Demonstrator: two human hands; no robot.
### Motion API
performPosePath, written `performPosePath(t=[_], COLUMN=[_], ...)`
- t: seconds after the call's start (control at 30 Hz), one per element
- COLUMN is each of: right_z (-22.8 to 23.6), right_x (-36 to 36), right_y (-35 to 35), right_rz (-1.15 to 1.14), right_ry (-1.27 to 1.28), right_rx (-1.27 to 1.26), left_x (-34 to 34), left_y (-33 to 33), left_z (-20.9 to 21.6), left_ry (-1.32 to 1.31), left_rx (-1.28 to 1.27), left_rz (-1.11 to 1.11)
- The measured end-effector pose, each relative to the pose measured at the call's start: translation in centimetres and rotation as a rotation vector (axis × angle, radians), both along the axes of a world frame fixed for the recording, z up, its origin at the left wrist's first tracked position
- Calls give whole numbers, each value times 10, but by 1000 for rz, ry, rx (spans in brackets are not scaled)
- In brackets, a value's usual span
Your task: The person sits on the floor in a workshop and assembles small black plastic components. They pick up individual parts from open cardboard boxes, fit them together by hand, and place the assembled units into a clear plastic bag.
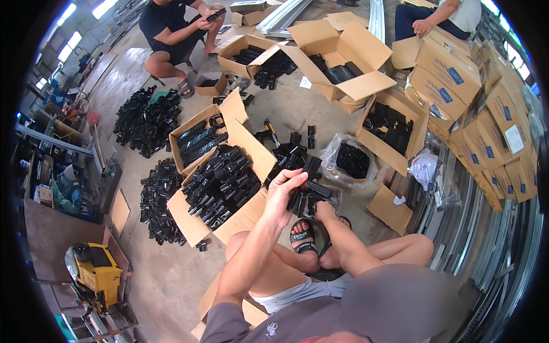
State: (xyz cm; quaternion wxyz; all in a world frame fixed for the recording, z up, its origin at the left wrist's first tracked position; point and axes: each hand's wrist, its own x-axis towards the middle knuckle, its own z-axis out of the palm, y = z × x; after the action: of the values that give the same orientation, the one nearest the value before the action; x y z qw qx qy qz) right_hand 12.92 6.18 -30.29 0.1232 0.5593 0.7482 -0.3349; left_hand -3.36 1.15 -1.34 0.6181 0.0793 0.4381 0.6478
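Observation:
My left hand (282, 193) is closed on a black plastic part (311, 165), gripped between thumb and fingers. Just beside it, my right hand (325, 211) has its fingers bent round a second black plastic piece (321, 191). The two pieces are close together, and I cannot tell whether they touch. To the left of my left hand stands an open cardboard box (243, 220) heaped with black plastic parts (220, 183). Beyond my hands lies a loose pile of black parts (289, 153). A clear plastic bag (330, 158) of small black pieces sits to the right.
Black parts lie in heaps (147, 123) on the floor at left. Open cartons (366, 54) stand at the far side, stacked closed cartons (446, 74) and metal profiles (466, 228) at right. One person (171, 34) holds a black part; another person (443, 20) sits far right.

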Motion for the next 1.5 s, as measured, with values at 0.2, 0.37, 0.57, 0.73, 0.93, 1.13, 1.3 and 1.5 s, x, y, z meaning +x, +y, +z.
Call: performPosePath(t=[0.2, 0.37, 0.57, 0.73, 0.93, 1.13, 1.3, 1.5], right_z=[-11, 1, 25, 167, 282, 307, 314, 312], right_x=[7, 5, 23, 26, 16, 10, 5, 4], right_y=[3, 5, 14, 14, 0, -4, -4, -1], right_rz=[21, 52, -357, -726, -579, -578, -566, -566], right_ry=[-5, 36, 587, 1238, 1473, 1433, 1379, 1291], right_rx=[50, 48, -96, -281, -245, -150, -240, -256], left_x=[3, -1, -8, -5, -2, -1, 1, 5], left_y=[4, 1, 1, 1, -5, -9, -12, -12], left_z=[1, 4, 0, 9, 15, 12, 18, 18], left_ry=[-76, -51, -46, 3, 35, 127, 245, 374], left_rx=[23, 29, 51, 43, 76, 139, 155, 199], left_rz=[11, 44, 67, 60, 67, 40, 17, 17])
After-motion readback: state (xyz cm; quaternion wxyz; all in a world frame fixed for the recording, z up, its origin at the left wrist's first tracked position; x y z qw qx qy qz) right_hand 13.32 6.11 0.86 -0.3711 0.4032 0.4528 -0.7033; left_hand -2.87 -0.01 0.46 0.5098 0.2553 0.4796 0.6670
